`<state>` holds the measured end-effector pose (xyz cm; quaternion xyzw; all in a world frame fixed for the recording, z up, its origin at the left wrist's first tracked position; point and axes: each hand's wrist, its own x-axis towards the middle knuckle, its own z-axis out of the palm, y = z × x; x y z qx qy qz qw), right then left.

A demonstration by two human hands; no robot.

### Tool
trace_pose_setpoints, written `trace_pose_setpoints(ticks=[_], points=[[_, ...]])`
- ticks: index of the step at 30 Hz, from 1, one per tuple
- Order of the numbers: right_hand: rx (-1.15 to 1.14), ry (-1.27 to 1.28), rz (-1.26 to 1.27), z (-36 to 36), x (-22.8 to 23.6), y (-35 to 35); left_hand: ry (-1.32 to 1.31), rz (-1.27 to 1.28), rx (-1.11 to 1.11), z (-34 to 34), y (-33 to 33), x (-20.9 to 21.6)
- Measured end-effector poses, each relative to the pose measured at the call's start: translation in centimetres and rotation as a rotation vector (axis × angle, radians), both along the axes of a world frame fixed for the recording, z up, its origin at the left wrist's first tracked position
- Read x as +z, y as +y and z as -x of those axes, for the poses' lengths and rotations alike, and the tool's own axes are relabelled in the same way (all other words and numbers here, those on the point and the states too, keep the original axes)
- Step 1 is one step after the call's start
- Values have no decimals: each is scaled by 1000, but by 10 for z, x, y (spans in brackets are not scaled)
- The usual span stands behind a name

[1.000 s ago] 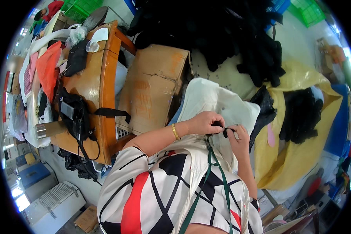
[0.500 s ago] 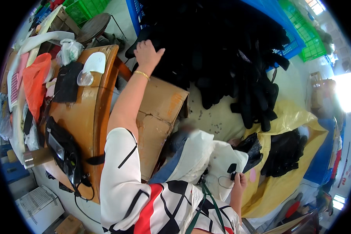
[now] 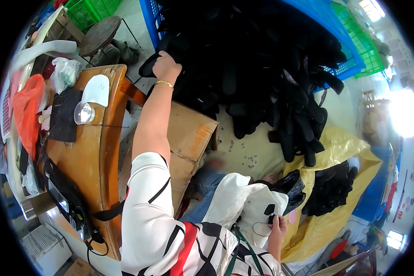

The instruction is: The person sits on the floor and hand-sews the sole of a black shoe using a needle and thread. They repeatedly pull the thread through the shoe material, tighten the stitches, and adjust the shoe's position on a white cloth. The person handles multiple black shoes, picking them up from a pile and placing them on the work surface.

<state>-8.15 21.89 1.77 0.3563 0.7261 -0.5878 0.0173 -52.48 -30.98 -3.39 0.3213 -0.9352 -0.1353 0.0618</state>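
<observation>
My left hand (image 3: 166,67), a gold bracelet at its wrist, reaches to the near left part of a big heap of black, oblong fabric pieces (image 3: 230,78). Its fingers are curled closed on one black fabric piece (image 3: 148,67) at the heap's edge; the exact grip is hard to see against the black. Down at my lap, my right hand (image 3: 277,227) pinches a small black object (image 3: 270,219) whose kind I cannot make out. A thin dark loop of cord hangs beside it, over a white cloth (image 3: 246,202) across my legs.
The heap fills a blue plastic crate (image 3: 356,55) and spills over its near side. A cardboard box (image 3: 193,131) stands beside my left arm, next to a wooden table (image 3: 94,152). A yellow sack (image 3: 308,234) with black pieces lies at right. A round stool (image 3: 101,34) stands at far left.
My left hand has gone from spread fingers to curled ones at the heap's edge. The view has shifted slightly; my right hand stays at my lap with the small black object.
</observation>
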Motion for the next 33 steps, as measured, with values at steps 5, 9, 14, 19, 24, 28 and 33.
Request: trace_pose_setpoints(ticks=[5, 9, 14, 19, 24, 28, 33], points=[[36, 6, -42, -1, -2, -2, 130, 128, -222, -43, 6, -2], [56, 27, -51, -3, 2, -7, 185, 89, -240, -105, 19, 17], [63, 61, -15, -8, -3, -5, 317, 100, -390, -214, 21, 26], [50, 89, 25, -13, -13, 4, 134, 138, -469, -330, 27, -1], [49, 57, 35, -12, -19, 9, -78, 55, -446, -406, 32, -6], [71, 52, 0, -12, -21, 11, -309, 76, -505, -405, 47, 32], [24, 40, -47, -9, -17, 5, -278, -141, -562, -344, 49, 78]])
